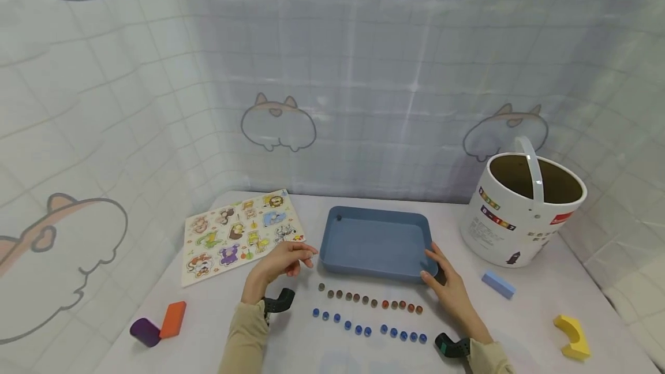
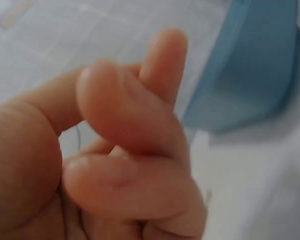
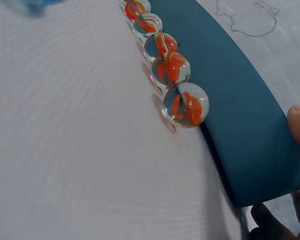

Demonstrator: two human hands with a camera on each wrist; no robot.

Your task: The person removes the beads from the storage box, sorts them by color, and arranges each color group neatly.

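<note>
A blue rectangular tray (image 1: pixel 376 244) lies on the table with one small dark marble (image 1: pixel 339 217) in its far left corner. My right hand (image 1: pixel 448 286) grips the tray's near right corner, thumb and fingers around its edge. Just off the tray's left side is my left hand (image 1: pixel 283 261), fingers bent and the thumb close to them. Whether anything small sits between those fingertips is hidden in the left wrist view. In front of the tray runs a row of clear marbles with orange swirls (image 3: pixel 186 105). Nearer to me lies a second row, of blue marbles (image 1: pixel 347 325).
An animal puzzle board (image 1: pixel 241 235) lies at the back left. A white bucket (image 1: pixel 488 235) stands at the back right. Around the sides lie a purple cylinder (image 1: pixel 145 332), an orange block (image 1: pixel 173 320), a blue block (image 1: pixel 498 284) and a yellow arch block (image 1: pixel 574 337).
</note>
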